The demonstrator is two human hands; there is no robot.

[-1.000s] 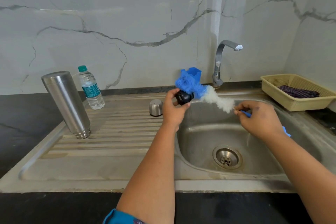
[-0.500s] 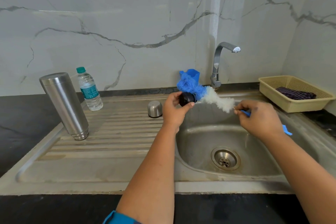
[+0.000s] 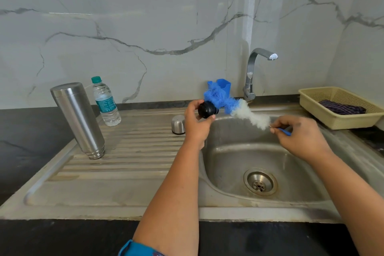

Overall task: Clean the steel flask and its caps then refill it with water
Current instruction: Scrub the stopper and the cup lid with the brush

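A tall steel flask (image 3: 80, 119) stands upside down on the ribbed drainboard (image 3: 133, 158). A small steel cap (image 3: 178, 124) sits on the drainboard near the basin's left edge. My left hand (image 3: 196, 123) grips a black inner cap (image 3: 206, 109) over the sink's left rim. My right hand (image 3: 300, 136) pinches the thin blue handle of a bottle brush (image 3: 239, 108), whose blue and white bristles press against the black cap.
A steel sink basin (image 3: 291, 172) with a drain lies below my hands, the tap (image 3: 252, 72) behind it with no water running. A plastic water bottle (image 3: 106, 102) stands behind the flask. A blue holder (image 3: 224, 85) stands by the wall. A beige basket (image 3: 340, 118) holds a dark cloth.
The brush has slid a little against the black cap, and my left hand has turned the cap slightly. The flask and steel cap have stayed in place.
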